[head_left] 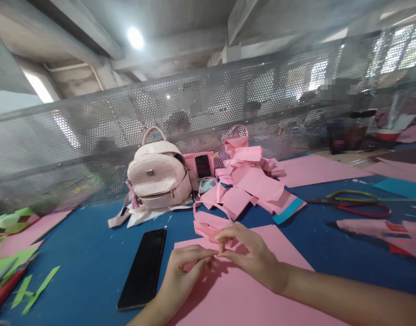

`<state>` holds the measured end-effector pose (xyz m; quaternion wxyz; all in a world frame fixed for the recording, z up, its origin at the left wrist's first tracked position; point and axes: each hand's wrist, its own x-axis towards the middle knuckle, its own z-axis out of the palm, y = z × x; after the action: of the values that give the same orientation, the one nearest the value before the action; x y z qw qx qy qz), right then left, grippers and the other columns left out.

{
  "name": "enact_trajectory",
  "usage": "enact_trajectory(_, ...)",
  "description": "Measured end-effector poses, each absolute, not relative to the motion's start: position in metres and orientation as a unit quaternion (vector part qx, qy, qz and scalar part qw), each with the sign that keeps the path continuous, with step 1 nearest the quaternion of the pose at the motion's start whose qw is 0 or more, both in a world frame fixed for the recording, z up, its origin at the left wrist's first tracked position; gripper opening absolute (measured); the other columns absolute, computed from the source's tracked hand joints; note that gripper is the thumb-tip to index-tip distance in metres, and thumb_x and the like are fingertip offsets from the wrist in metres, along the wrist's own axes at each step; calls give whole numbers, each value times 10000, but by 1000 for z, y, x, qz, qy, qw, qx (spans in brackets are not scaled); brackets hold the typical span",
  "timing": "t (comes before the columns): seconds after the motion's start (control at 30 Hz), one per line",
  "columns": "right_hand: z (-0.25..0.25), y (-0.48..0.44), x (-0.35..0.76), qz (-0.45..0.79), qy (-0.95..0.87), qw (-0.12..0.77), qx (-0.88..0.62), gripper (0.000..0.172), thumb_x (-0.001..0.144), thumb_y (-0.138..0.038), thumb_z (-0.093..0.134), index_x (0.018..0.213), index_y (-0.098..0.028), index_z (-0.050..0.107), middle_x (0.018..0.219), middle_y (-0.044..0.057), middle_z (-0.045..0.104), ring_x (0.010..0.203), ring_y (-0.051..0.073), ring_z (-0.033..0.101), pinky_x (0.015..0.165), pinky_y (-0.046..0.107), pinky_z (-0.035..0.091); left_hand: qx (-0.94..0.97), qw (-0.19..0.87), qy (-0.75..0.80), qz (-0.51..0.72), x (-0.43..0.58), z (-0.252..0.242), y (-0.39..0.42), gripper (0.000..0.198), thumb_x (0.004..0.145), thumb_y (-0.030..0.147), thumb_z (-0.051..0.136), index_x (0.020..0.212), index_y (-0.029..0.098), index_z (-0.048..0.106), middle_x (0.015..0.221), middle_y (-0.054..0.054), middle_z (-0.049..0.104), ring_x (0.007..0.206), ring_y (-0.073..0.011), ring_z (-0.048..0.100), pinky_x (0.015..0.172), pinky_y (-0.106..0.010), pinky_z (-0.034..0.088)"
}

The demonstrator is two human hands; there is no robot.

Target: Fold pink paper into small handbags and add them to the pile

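Over a large sheet of pink paper (262,290), my left hand (189,269) and my right hand (253,258) meet at the fingertips. Both are closed in a pinch, thumbs against fingers. Whatever lies between them is too small or hidden to make out. Right behind the fingertips sits a small folded pink paper piece with a thin strip handle (210,224), partly covered by my right hand. A black phone (143,269) lies face up on the blue table to the left of my left hand.
Past the hands stand a pale pink backpack (160,176) and a heap of pink paper pieces (249,176). Scissors (357,201) and a pink glue gun (381,228) lie at right. Green strips (41,290) and red-handled scissors (7,290) lie left. A perforated metal screen (208,99) runs behind.
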<state>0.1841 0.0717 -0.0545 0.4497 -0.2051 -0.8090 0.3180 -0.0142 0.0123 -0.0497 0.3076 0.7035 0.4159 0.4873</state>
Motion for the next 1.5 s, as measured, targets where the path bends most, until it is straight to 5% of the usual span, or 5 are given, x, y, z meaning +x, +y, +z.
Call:
enact_trajectory(0.73,-52,71,182,314,-804,465,-198,38,923,-265,573,947,-236,564,912,27,628,860,181,590,784,300,459,692,311,411,505,-13,-47,12,204,882,200,605,973,244,782,726,-48,758,622,-141,668,630,-217,512)
enact_trajectory(1.03,-49,67,180,277,-813,476,-190,124,879,-139,539,953,-232,502,884,9,561,796,154,535,725,280,444,565,510,403,508,-12,-52,19,204,833,316,681,880,150,790,728,-102,760,533,-153,676,524,-217,474)
enact_trajectory(1.2,-48,69,179,280,-797,488,-221,205,825,-74,559,923,-238,485,836,-22,540,755,132,537,699,252,438,516,536,412,526,-16,-58,24,209,840,311,683,860,125,776,763,-101,756,542,-131,663,550,-216,467)
enact_trajectory(1.5,-50,71,182,286,-818,458,-200,104,970,-193,436,1001,-244,521,951,23,563,899,174,525,798,301,420,499,541,415,534,-17,-58,25,215,837,308,687,884,115,772,744,-90,742,533,-116,639,545,-209,442)
